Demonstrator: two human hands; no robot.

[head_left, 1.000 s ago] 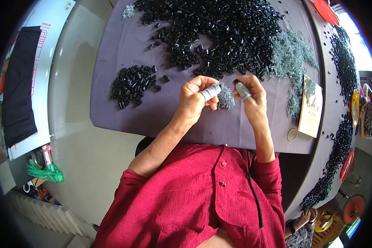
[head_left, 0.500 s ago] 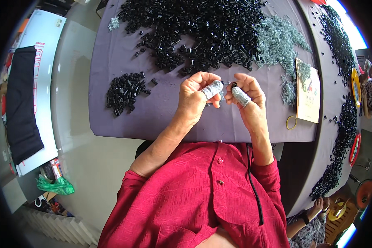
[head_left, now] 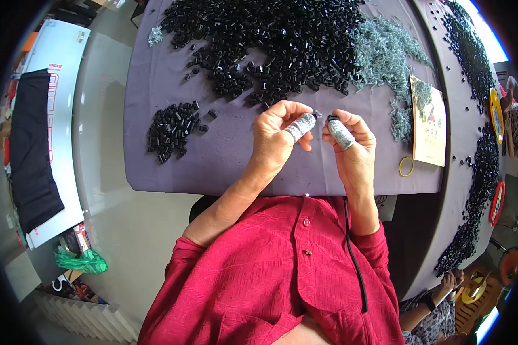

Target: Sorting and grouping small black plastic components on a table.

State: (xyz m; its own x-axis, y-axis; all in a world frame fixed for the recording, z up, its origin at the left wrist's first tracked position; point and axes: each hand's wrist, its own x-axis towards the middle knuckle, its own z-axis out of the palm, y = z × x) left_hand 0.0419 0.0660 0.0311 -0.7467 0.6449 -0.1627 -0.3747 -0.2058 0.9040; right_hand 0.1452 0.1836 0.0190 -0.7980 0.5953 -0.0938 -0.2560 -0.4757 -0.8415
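Both my hands are raised over the near part of the cloth-covered table, thumbs wrapped in grey-white covers. My left hand (head_left: 275,133) pinches a small black plastic piece between thumb and forefinger. A thin silvery spring (head_left: 320,114) sticks out from those fingertips toward the right. Just across a narrow gap, my right hand (head_left: 354,138) pinches another small black piece (head_left: 332,117) at its thumb tip. Beyond the hands spreads a big heap of black plastic pieces (head_left: 282,40). A heap of silvery springs (head_left: 385,54) adjoins it on the right.
A smaller pile of black pieces (head_left: 170,131) lies at the left. On the right are a booklet (head_left: 429,129) with springs on it and a yellow rubber band (head_left: 406,167). Another person's hands (head_left: 448,284) are by a second table holding more black pieces (head_left: 475,190).
My hands have drawn slightly apart, the right one shifting a little to the right. The spring now tilts at my left fingertips instead of lying level between the hands.
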